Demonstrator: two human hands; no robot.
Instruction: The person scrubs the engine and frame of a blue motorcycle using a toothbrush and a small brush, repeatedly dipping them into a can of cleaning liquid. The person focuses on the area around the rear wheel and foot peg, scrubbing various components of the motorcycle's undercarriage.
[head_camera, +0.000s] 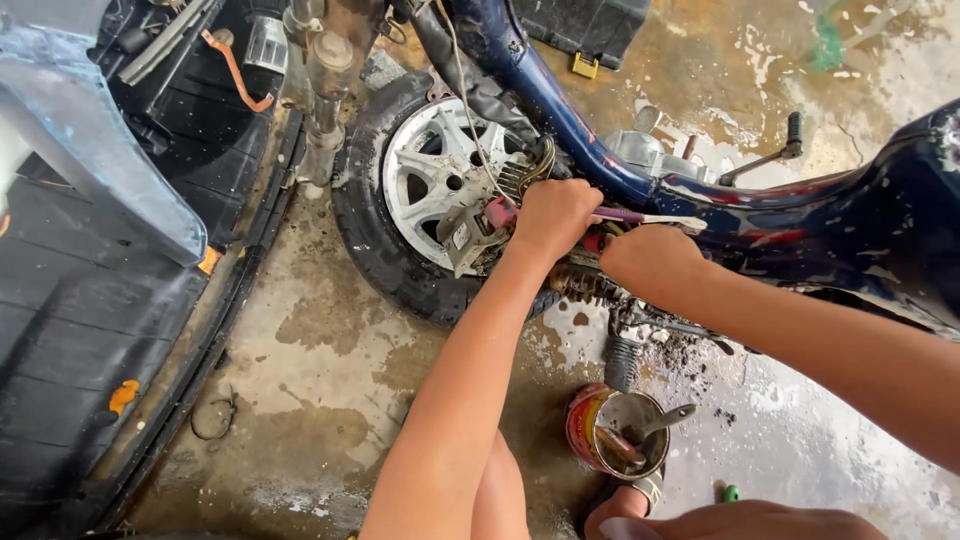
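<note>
Left hand (553, 215) clenched around pink-handled tool (500, 211), pressed against rear wheel (432, 180) hub of dark blue motorbike (860, 215) lying on wet concrete floor (330, 350). Right hand (650, 262) fisted just beside left, over rusty chain (585, 285); what it grips hidden. Slim purple-and-white tool (650, 217) runs between hands, above right knuckles; cannot tell which hand holds it. Tin can (612, 432) with brush handles (662, 420) stands on floor below hands. Black rubber mat (90, 330) at left.
</note>
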